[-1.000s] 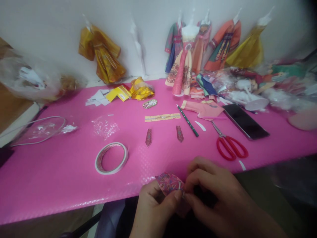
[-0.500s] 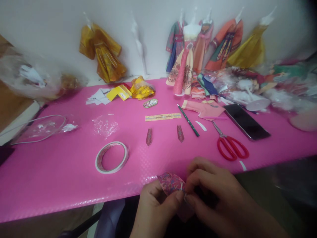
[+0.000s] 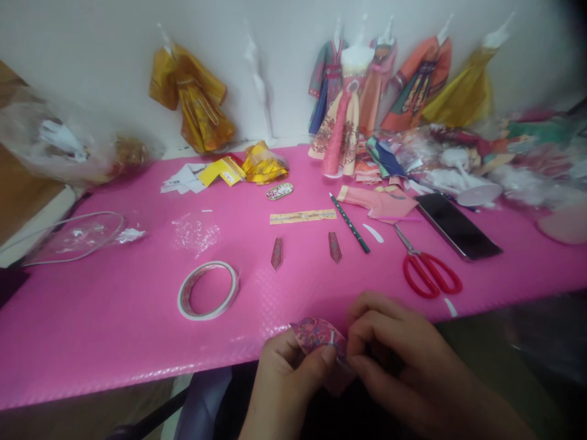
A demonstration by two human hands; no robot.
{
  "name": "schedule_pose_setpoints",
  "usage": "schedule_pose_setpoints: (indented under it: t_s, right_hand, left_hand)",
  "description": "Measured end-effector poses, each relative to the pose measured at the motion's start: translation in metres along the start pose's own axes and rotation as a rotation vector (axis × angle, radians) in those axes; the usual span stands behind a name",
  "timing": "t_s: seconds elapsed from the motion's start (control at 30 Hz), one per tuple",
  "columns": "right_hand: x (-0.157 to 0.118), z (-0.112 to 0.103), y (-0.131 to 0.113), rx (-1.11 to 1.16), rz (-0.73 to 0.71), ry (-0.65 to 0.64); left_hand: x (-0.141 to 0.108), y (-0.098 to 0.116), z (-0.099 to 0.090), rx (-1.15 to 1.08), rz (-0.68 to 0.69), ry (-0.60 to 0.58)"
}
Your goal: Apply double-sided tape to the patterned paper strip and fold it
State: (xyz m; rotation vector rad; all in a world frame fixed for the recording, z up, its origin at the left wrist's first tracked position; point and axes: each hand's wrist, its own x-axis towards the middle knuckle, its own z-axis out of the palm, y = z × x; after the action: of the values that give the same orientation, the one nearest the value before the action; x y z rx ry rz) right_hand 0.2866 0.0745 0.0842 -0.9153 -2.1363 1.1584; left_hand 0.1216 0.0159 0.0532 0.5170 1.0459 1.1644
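Low in the head view, at the front edge of the table, my left hand (image 3: pixel 291 373) grips a curved pink piece (image 3: pixel 316 333) of thin material with a blue-and-red floral print. I cannot tell if it is paper or cloth. A small white strip (image 3: pixel 332 337) shows on it by my left thumb. My right hand (image 3: pixel 389 342) is closed in a pinch at the piece's right edge, its fingertips partly hidden. Beyond my hands, two small patterned pointed pieces (image 3: pixel 277 253) lie apart, and a patterned strip (image 3: pixel 302 216) lies farther back.
A tape roll (image 3: pixel 186 299) lies left. Red-handled scissors (image 3: pixel 431 275), a dark green pencil (image 3: pixel 351 225) and a phone (image 3: pixel 458 227) lie right. Small dresses on white stands (image 3: pixel 339 128) line the wall. Plastic bags and cut pieces (image 3: pixel 458 156) heap at back right.
My right fingertips have shifted slightly right, away from my left thumb. The printed piece has turned a little in my left hand. Objects on the table stay where they were.
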Motion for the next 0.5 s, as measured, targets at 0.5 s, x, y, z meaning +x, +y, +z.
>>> schedule_pose_setpoints:
  t_s: [0.5]
  right_hand:
    - [-0.0021,0.0047,0.0007,0.159,0.212,-0.013]
  left_hand:
    - [0.0042,-0.0030,-0.0022,0.055,0.014,-0.058]
